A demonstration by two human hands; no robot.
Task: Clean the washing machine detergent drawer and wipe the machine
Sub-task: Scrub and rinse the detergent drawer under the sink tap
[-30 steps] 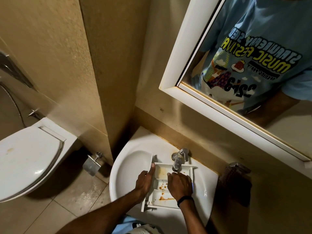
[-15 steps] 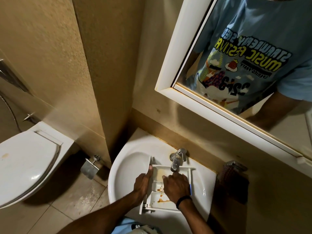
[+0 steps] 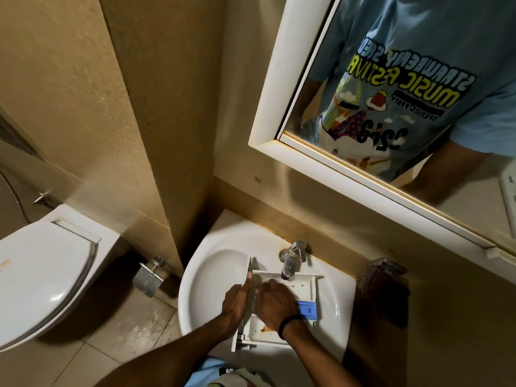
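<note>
The white detergent drawer (image 3: 303, 283) lies in the white basin (image 3: 212, 275) under the metal tap (image 3: 290, 259). Orange-brown stains mark its compartments, and a blue insert (image 3: 308, 310) shows at its right side. My left hand (image 3: 237, 301) grips the drawer's left wall, thumb up along the edge. My right hand (image 3: 275, 304) lies inside the drawer with fingers curled down onto the compartments, knuckles up, a black band on the wrist. Whether the right hand holds anything is hidden beneath it.
A white-framed mirror (image 3: 268, 107) hangs above the basin and reflects a person in a blue printed T-shirt. A closed toilet (image 3: 42, 275) stands at the left, with a metal paper holder (image 3: 148, 279) on the wall. A dark object (image 3: 382, 277) sits right of the basin.
My right hand has slid leftward inside the drawer, uncovering the blue insert and the stained back right compartment. My left hand keeps its hold on the left wall.
</note>
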